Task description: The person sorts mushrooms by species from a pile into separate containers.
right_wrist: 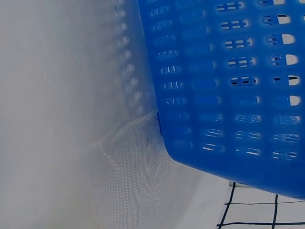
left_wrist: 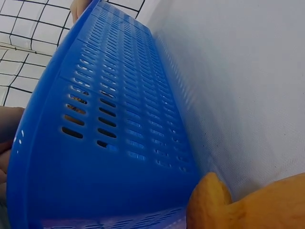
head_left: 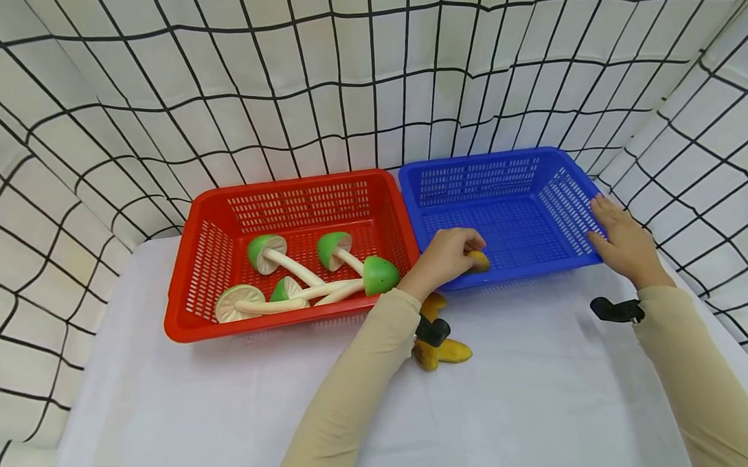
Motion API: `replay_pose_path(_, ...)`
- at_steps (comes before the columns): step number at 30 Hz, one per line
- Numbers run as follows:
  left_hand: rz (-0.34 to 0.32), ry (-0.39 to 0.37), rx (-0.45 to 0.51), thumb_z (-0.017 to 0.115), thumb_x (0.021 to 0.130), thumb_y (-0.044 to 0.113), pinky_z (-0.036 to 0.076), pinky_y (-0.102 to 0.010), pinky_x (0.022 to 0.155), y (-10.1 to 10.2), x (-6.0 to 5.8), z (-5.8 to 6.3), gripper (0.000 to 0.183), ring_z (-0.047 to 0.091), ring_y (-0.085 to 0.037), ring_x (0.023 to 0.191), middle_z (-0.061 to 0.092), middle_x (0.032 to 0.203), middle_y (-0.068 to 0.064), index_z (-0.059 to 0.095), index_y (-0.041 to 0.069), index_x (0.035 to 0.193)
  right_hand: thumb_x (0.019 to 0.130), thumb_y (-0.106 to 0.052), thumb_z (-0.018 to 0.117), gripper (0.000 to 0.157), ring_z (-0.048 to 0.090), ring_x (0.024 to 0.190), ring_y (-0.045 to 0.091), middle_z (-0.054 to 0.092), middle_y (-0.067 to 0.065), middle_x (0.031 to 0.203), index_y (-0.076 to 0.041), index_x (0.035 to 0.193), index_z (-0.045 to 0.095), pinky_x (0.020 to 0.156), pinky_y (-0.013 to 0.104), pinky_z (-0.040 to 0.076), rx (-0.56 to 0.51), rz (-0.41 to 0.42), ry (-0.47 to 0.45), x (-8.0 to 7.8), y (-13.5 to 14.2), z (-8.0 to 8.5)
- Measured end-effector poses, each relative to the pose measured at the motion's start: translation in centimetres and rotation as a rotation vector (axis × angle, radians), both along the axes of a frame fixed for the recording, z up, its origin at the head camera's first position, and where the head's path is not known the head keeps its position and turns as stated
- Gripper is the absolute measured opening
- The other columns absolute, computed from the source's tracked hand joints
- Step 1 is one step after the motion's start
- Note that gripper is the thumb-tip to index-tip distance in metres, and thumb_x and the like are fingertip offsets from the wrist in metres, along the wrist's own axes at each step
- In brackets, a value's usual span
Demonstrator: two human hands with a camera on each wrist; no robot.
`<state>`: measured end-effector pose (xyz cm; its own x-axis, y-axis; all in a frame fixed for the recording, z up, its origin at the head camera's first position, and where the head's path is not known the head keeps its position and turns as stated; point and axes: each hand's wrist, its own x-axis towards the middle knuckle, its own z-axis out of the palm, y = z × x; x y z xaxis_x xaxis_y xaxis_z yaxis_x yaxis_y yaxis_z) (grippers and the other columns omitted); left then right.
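My left hand (head_left: 447, 257) reaches over the near left corner of the blue basket (head_left: 573, 261) and holds a yellow, banana-like piece (head_left: 479, 261) just inside the rim. Its fingers partly cover that piece. Straight fingers of my right hand (head_left: 626, 242) rest on the right rim of the same basket. Under my left forearm, more yellow banana-like pieces (head_left: 454, 351) lie on the white table, partly hidden by the sleeve and wrist camera. One orange-yellow lobed end (left_wrist: 248, 205) shows close up in the left wrist view, beside the basket wall.
A red basket (head_left: 184, 288) stands against the blue one on the left. Inside it lie several toy mushrooms (head_left: 381, 274) with green caps and pale stems. Black grid netting (head_left: 373, 75) over white cloth encloses the back and sides of the white table (head_left: 232, 410).
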<state>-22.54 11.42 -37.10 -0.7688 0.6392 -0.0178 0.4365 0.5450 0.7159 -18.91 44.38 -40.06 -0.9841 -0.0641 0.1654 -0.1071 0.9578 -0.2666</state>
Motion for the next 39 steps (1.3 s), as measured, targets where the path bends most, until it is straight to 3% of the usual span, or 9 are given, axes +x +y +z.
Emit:
replay_pose_path(11, 0.022, -0.013, 0.075, 0.060, 0.091, 0.004, 0.048, -0.020, 0.087, -0.8, 0.1, -0.3, 0.028, 0.061, -0.015, 0.105, 0.065, 0.116, -0.006, 0.066, 0.007, 0.118, 0.095, -0.023, 0.037, 0.061, 0.015, 0.140, 0.039, 0.016, 0.024, 0.152, 0.007, 0.145, 0.020, 0.109, 0.059, 0.018, 0.010, -0.013, -0.013, -0.1, -0.1, -0.1)
replay_pose_path(16, 0.053, -0.077, 0.192, 0.061, 0.091, 0.006, 0.049, -0.018, 0.082, -1.9, 0.4, -0.1, 0.026, 0.064, -0.013, 0.097, 0.066, 0.114, -0.007, 0.066, 0.006, 0.117, 0.095, -0.022, 0.038, 0.061, 0.014, 0.140, 0.038, 0.016, 0.024, 0.152, 0.008, 0.145, 0.020, 0.110, 0.057, 0.016, 0.007, -0.004, -0.006, 0.0, -0.2, -0.1)
replay_pose_path(21, 0.072, -0.108, 0.281, 0.064, 0.089, 0.008, 0.050, -0.017, 0.082, -3.4, 1.0, 0.6, 0.025, 0.063, -0.013, 0.101, 0.067, 0.112, -0.004, 0.067, 0.007, 0.114, 0.094, -0.020, 0.039, 0.061, 0.016, 0.140, 0.040, 0.018, 0.025, 0.151, 0.009, 0.144, 0.022, 0.109, 0.057, 0.017, 0.005, 0.000, 0.011, 0.0, -0.4, 0.2)
replay_pose_path(30, 0.069, -0.137, 0.388, 0.065, 0.089, 0.008, 0.050, -0.019, 0.084, -5.5, 3.2, 1.7, 0.025, 0.063, -0.018, 0.103, 0.067, 0.111, -0.008, 0.066, 0.004, 0.113, 0.094, -0.021, 0.040, 0.061, 0.015, 0.140, 0.037, 0.019, 0.025, 0.151, 0.009, 0.144, 0.022, 0.109, 0.056, 0.018, -0.001, -0.015, 0.006, -0.1, -0.5, 0.5)
replay_pose_path(39, 0.014, -0.113, 0.451, 0.067, 0.085, 0.000, 0.050, -0.022, 0.087, -7.6, 6.9, 1.3, 0.026, 0.063, -0.021, 0.103, 0.066, 0.110, -0.012, 0.065, -0.002, 0.111, 0.094, -0.021, 0.040, 0.062, 0.014, 0.140, 0.038, 0.017, 0.024, 0.152, 0.008, 0.145, 0.020, 0.109, 0.058, 0.017, -0.001, -0.023, -0.012, 0.1, -0.5, 0.5)
